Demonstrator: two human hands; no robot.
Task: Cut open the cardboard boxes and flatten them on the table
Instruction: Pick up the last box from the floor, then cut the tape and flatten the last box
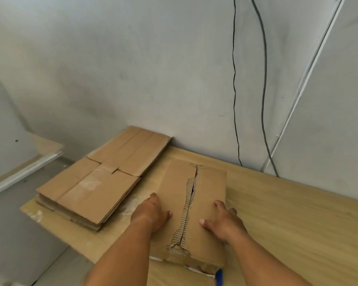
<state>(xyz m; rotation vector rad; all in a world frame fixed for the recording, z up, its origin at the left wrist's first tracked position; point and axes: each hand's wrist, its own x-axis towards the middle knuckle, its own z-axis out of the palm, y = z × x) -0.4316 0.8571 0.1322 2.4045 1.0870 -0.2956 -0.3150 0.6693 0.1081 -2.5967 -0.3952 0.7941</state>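
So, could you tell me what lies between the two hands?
In the head view, the ragged slit in the box, between left hand and right hand.

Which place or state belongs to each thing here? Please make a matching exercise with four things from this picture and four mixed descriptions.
Things
1. stack of flattened cardboard
2. torn box
3. blue object
4. black cables

Places or states
A. hang down the wall
B. pressed under the left hand and the right hand
C. at the box's near right corner, partly cut off by the picture's edge
D. lies on the left side of the table, no hand on it

Pairs: 1-D, 2-B, 3-C, 4-A
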